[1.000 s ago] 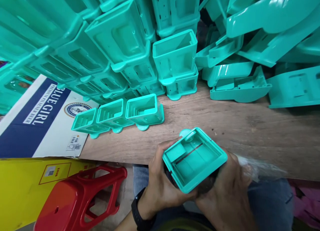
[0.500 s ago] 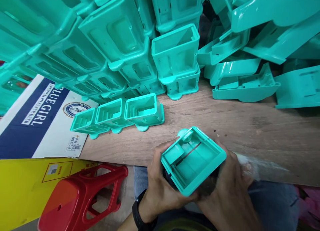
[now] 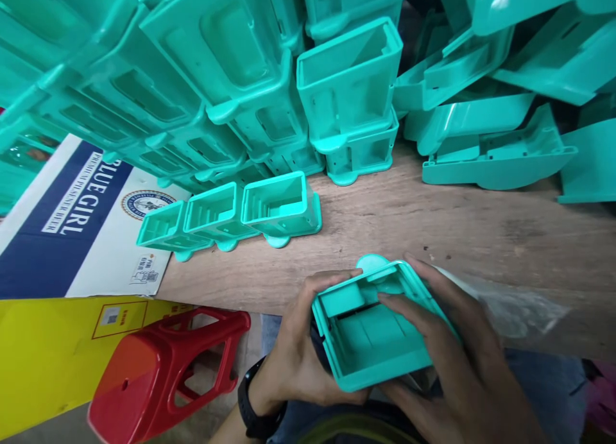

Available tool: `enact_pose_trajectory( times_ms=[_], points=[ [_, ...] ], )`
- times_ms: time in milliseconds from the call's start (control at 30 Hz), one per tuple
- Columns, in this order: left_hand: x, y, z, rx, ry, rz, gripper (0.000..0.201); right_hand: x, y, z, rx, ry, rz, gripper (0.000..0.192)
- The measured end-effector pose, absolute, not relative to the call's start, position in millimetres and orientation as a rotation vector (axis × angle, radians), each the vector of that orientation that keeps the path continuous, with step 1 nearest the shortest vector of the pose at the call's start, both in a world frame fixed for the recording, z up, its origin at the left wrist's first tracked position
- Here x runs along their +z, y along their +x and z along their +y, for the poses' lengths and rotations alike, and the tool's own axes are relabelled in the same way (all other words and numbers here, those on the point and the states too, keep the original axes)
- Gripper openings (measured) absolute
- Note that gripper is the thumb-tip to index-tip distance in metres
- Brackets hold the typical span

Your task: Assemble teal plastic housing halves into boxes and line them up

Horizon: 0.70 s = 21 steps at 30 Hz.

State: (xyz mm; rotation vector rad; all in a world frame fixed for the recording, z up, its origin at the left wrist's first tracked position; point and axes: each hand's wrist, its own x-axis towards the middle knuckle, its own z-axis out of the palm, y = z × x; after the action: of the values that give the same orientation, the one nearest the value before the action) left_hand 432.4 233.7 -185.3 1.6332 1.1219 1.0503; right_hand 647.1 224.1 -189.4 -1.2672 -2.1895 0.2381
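Between my two hands is a teal plastic box, its open side facing up and its inner ledges in view. My left hand, with a black band on the wrist, is closed around the box's left side. At the right side, my right hand grips the wall, with one finger reaching over the rim into the inside. A rounded tab sticks out at the box's far edge. The undersides of both hands are partly hidden by the box.
Three teal boxes stand in a row on the wooden table. Stacked teal boxes rise behind them. Loose curved teal parts lie back right. A beer carton, a red stool and a clear plastic bag are nearby.
My right hand has shifted its grip, and one finger now reaches over the rim into the box. The box has turned slightly and sits a little lower in view.
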Motion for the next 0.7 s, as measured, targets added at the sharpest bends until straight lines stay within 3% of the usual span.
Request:
enact_pose_trajectory(
  times_ms=[233, 467, 600, 700],
  points=[
    [-182.8, 436.5, 233.6, 1.055, 1.743, 1.217, 0.094, -186.1, 640.7, 224.5, 0.285, -1.349, -2.165, 0.035],
    [-187.2, 435.0, 232.6, 1.062, 1.743, 1.212, 0.095, -179.6, 642.8, 231.8, 0.133, -1.411, -2.301, 0.032],
    [-191.5, 432.0, 233.3, 1.039, 1.681, 1.172, 0.097, -184.2, 664.0, 236.2, 0.065, -1.296, -2.421, 0.045],
    [-192.7, 431.1, 234.2, 1.022, 1.683, 1.159, 0.103, -185.5, 686.0, 235.3, 0.183, -1.274, -2.391, 0.052]
  ],
)
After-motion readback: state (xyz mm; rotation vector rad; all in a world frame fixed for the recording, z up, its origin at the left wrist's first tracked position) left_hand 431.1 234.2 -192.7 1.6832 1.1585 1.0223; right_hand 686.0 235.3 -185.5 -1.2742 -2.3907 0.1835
